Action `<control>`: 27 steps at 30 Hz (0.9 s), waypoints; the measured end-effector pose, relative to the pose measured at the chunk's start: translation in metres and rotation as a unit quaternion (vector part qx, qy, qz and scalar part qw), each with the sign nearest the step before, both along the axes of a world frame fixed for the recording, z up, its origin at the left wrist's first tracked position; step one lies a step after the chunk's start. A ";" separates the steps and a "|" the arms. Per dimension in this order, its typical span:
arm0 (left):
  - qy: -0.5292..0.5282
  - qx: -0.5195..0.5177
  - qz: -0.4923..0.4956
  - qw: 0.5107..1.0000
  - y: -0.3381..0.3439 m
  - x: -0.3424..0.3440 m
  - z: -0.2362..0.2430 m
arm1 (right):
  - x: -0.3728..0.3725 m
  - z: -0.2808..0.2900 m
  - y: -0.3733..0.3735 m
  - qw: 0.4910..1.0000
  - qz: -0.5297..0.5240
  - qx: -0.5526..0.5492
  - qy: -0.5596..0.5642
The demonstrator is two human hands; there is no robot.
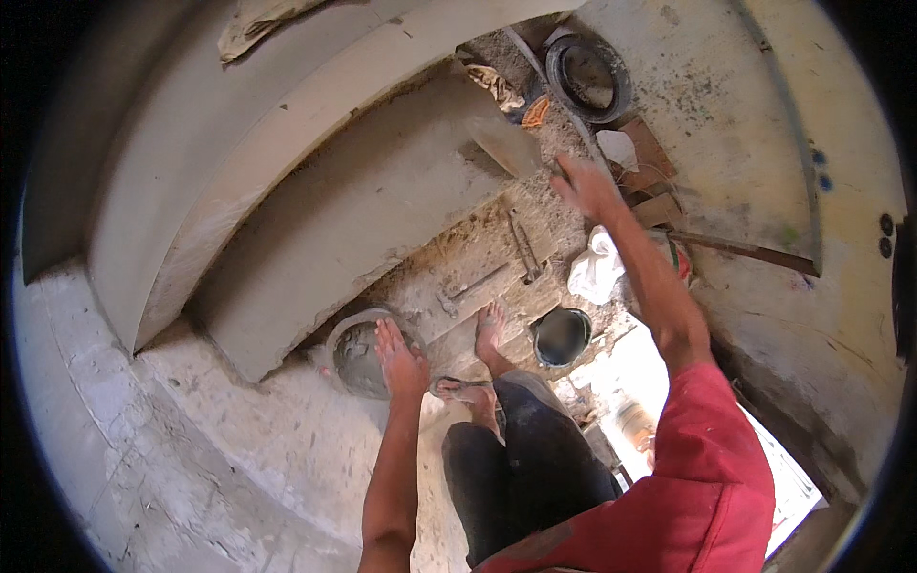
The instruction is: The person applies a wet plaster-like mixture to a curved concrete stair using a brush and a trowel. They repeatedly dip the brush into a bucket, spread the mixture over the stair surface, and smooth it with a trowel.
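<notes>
My right hand [586,187] is closed round the handle of a trowel, smeared by motion. The trowel's blade [506,145] lies against or just over the right end of a smooth grey plastered slab [353,205]; I cannot tell whether it touches. My left hand [402,359] is open, fingers stretched out, above the right side of a round basin [331,355]. Grey wet mortar [358,361] fills part of that basin, and the hand hides some of its rim.
A hammer [473,289] and a metal bar [522,245] lie near my bare feet. To the right stand a dark bucket [562,337] and a white bag [597,266]. Farther off are a black rubber tub [588,79] and brown boards [650,158] by the wall.
</notes>
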State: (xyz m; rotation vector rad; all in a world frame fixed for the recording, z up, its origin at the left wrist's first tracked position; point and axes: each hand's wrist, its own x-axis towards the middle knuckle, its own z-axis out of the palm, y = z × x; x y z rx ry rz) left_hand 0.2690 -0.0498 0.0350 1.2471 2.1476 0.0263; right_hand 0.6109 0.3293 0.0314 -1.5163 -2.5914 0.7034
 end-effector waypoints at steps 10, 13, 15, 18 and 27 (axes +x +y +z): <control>0.004 -0.003 0.075 0.997 -0.041 -0.021 0.012 | 0.123 0.025 -0.010 0.969 0.001 -0.058 -0.239; 0.035 0.057 0.131 0.989 -0.073 -0.049 0.007 | 0.139 0.033 -0.095 0.960 -0.089 -0.131 -0.233; 0.063 0.082 0.198 0.975 -0.095 -0.071 -0.005 | 0.121 0.041 -0.168 0.981 -0.038 -0.085 -0.168; 0.055 0.035 0.323 0.944 -0.128 -0.103 -0.013 | 0.052 0.057 -0.274 0.991 -0.001 -0.135 -0.015; -0.042 0.015 0.392 0.919 -0.155 -0.144 -0.037 | -0.208 0.033 -0.373 0.965 0.087 -0.232 -0.084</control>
